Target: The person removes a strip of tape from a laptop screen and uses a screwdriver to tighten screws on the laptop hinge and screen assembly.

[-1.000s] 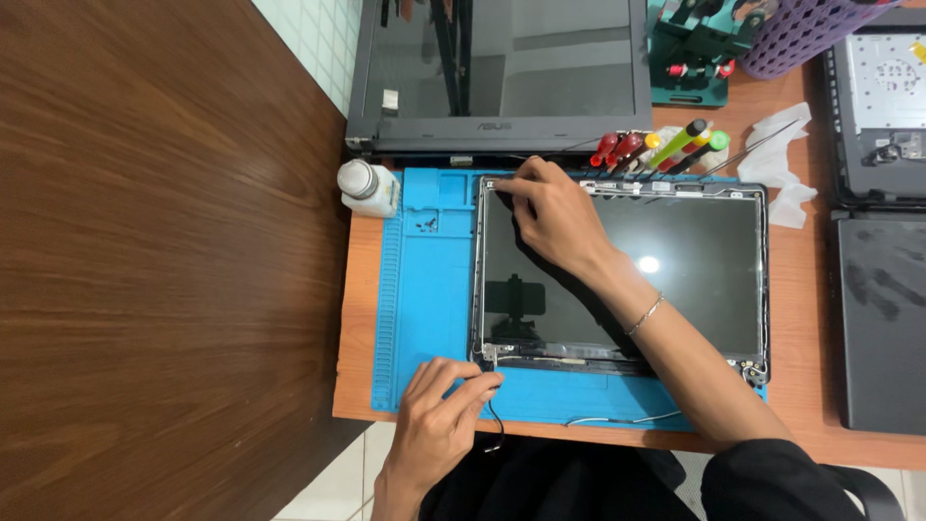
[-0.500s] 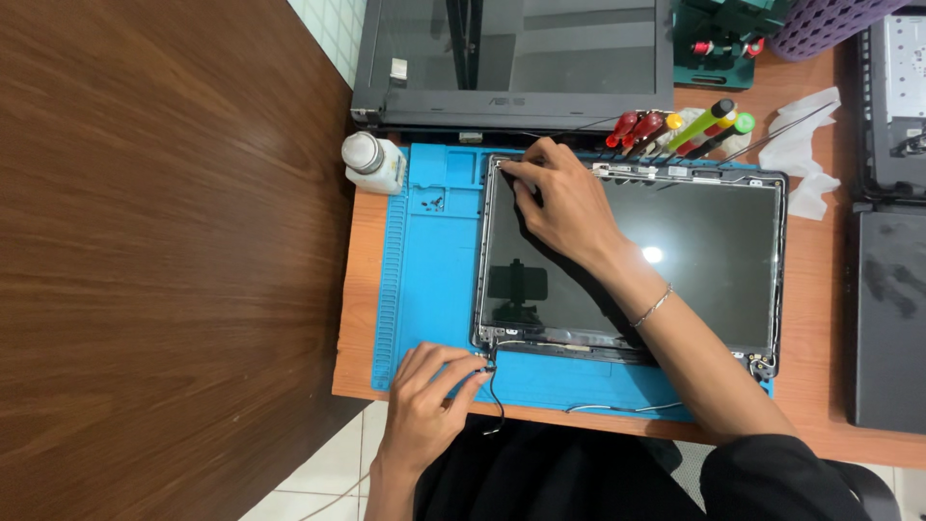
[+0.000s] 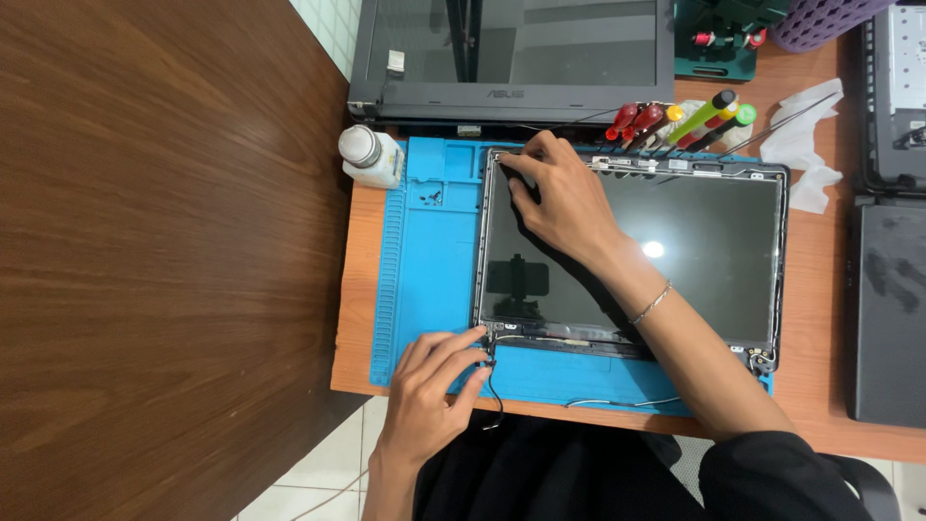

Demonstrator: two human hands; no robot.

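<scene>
hands are both on the bare laptop screen panel (image 3: 675, 260), which lies flat on a blue repair mat (image 3: 424, 270) on the desk (image 3: 830, 405). right hand (image 3: 564, 203) has its fingertips pinched down at the panel's top left corner, grip narrow (can't tell if anything tiny sits between them). left hand (image 3: 429, 396) presses at the bottom left corner by the hinge, fingers bent, where a thin black cable (image 3: 494, 391) trails off the mat. screwdrivers (image 3: 675, 121) lie just above the panel, white bottle (image 3: 371, 156) beside the mat.

Bare dark screen panel (image 3: 675, 260) on blue mat (image 3: 424, 280); white bottle (image 3: 371, 156) beside.
</scene>
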